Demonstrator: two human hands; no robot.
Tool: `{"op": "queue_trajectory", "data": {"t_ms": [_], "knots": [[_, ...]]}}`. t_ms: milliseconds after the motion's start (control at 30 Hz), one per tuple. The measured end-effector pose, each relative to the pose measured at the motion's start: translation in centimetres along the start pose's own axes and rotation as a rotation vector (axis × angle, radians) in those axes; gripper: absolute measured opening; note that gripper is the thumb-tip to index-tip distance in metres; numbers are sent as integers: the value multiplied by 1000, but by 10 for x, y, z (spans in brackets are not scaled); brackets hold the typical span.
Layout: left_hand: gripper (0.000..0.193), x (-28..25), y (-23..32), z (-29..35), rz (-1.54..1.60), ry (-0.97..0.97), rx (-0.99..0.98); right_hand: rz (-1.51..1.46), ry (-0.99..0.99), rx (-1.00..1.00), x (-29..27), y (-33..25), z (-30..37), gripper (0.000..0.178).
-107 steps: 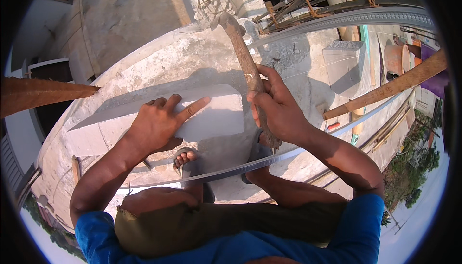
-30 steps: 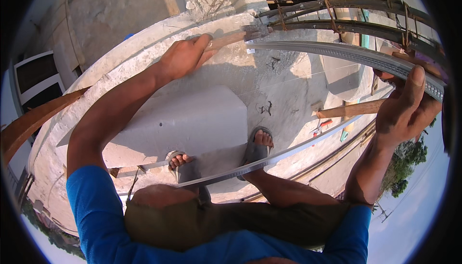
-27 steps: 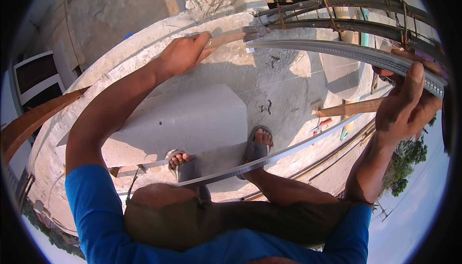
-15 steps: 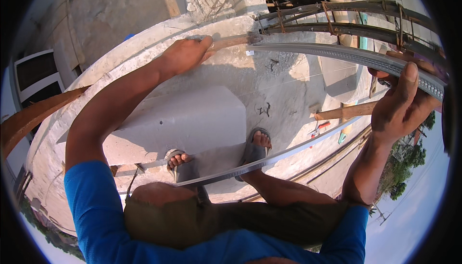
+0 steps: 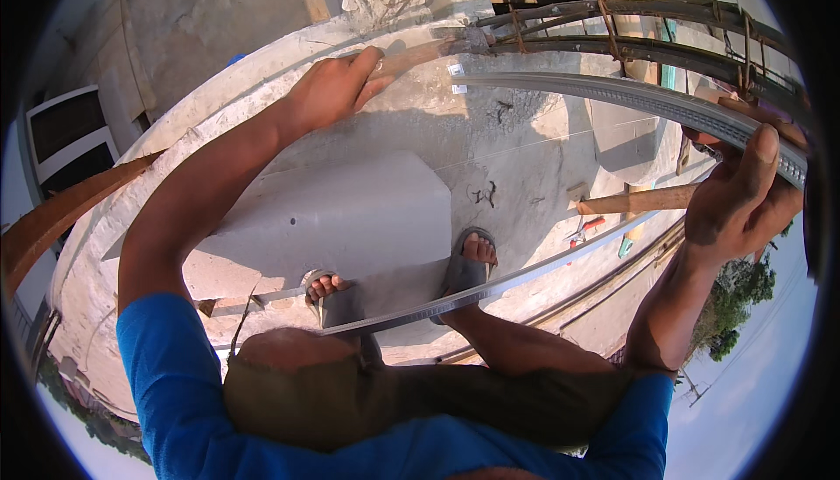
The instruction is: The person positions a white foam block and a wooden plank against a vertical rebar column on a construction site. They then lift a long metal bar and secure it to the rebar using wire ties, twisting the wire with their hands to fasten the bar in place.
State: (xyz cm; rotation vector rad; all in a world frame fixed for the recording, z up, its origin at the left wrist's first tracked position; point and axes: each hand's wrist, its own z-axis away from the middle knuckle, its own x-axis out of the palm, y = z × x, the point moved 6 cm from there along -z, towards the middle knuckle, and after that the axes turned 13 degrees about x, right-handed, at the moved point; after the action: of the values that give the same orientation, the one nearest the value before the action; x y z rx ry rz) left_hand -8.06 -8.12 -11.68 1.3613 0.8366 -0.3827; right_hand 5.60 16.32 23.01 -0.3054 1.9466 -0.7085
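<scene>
Grey metal strip toward the far edge of the concrete floor, its right end clamped in the right hand, blurred hammer near its left end, gripped by the left hand, steel bars beyond, pale block by the feet

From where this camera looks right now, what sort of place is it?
Probably an outdoor building site. Steel bars tied into a cage run across the upper right, rough concrete shows beside a pale block, and the right hand holds a long metal strip.
</scene>
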Motion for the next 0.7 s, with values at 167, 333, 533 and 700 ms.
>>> {"op": "queue_trajectory", "data": {"t_ms": [167,333,533,700], "knots": [[35,17,-3,-7,-26,-187,-29,130,62,-71,-2,2,-3,25],[35,15,3,-4,20,-150,-30,44,6,-57,2,-1,0,24],[35,10,5,-5,18,-174,-79,159,-13,-96,-3,-1,-4,24],[36,25,-5,-5,-102,-230,14,58,-5,-61,7,-7,3,24]]}}
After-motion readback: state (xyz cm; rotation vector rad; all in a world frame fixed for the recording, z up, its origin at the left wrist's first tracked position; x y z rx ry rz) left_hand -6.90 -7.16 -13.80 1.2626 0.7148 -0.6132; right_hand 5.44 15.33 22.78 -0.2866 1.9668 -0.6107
